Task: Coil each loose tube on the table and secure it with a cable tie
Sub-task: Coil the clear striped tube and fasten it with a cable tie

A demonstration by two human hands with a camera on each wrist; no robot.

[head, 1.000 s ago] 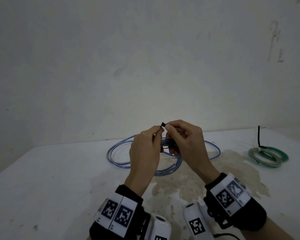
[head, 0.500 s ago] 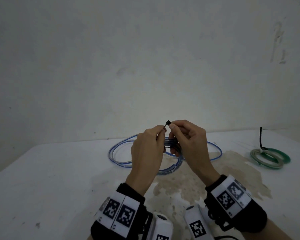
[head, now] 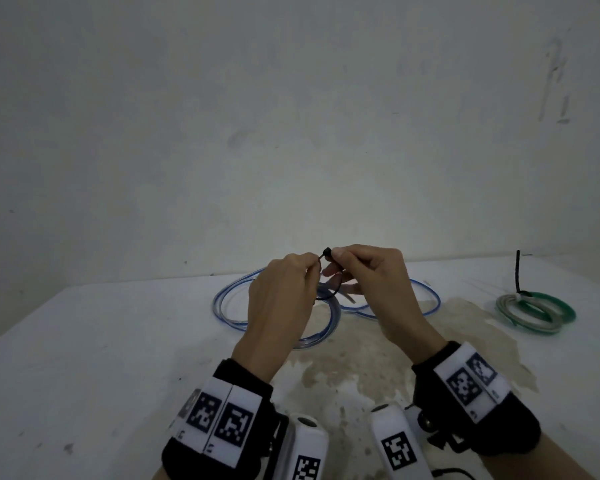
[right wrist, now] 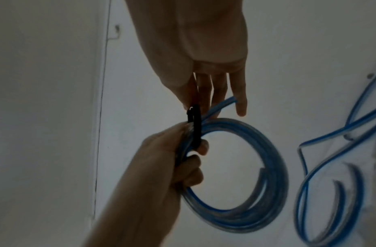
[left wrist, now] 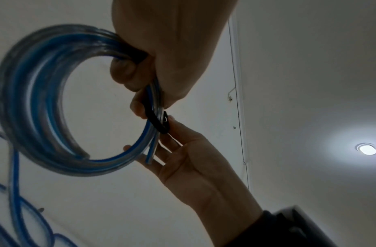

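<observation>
My left hand (head: pixel 281 303) grips the coiled blue tube (left wrist: pixel 45 103) above the desk (head: pixel 84 358), fingers curled round the bundled loops. My right hand (head: pixel 371 282) pinches the black cable tie (right wrist: pixel 195 123) looped around that bundle, its head (head: pixel 326 252) between thumb and forefinger while the other fingers stay loosely straight. More loose blue tubing (head: pixel 426 299) lies on the desk behind. A tied green coil (head: pixel 534 311) rests far to my right.

We saw a bare workroom, a scuffed grey-white wall (head: pixel 291 116), a stained white bench (head: pixel 84 358), a recessed ceiling lamp (left wrist: pixel 367 149), coiled tubing (head: pixel 534 311) lying about
</observation>
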